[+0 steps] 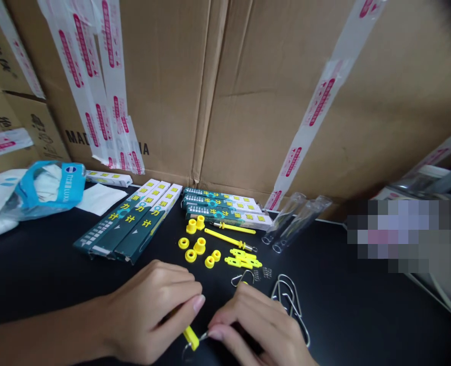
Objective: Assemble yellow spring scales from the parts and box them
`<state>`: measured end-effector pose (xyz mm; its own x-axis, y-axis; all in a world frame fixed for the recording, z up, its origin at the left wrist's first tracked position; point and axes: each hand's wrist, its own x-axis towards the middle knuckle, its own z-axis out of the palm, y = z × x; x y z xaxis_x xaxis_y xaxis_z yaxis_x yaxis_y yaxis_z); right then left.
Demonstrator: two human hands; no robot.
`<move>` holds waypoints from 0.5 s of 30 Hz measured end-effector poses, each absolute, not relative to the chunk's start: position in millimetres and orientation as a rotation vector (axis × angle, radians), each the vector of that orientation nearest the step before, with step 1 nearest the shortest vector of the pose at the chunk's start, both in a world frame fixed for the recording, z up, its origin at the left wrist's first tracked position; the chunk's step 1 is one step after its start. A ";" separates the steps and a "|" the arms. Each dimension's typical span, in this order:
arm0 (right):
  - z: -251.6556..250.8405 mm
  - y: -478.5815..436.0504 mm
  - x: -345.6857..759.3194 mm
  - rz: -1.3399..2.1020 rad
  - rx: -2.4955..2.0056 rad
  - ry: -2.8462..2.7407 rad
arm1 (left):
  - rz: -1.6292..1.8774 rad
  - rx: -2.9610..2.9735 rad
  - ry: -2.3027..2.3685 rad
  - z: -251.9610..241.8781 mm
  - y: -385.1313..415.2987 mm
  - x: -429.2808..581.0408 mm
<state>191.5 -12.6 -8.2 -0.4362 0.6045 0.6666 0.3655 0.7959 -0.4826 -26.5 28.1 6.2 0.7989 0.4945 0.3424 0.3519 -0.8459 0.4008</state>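
Observation:
My left hand (152,305) grips a yellow plastic rod (190,338), which shows below the fingers with a metal wire loop (189,349) at its end. My right hand (256,325) pinches that metal end from the right, its fingertips close to the left hand. Just above my right hand lie a bent wire clip (242,278) and small metal springs (261,273). Several yellow plastic collars and rings (200,245), a similar yellow rod (229,239) and flat yellow brackets (242,259) lie further forward on the black table (50,269).
Green and white boxes (126,223) lie in two groups behind the yellow parts. Right of them are clear plastic tubes (286,221), and large wire clips (290,305) lie nearer. A blue-trimmed bag (46,190) sits at the left. Taped cardboard cartons (248,101) wall off the back.

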 end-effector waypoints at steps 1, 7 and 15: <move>-8.0 -11.8 191.5 0.370 -0.724 -2.060 | 0.657 2.653 0.630 7.1 28.9 -25.8; -12.0 -11.2 189.5 0.263 -0.645 -2.121 | 0.722 2.725 0.676 9.5 28.4 -22.6; -4.3 -18.8 191.3 -0.083 -0.709 -2.327 | 0.590 2.776 0.730 8.9 27.0 -21.9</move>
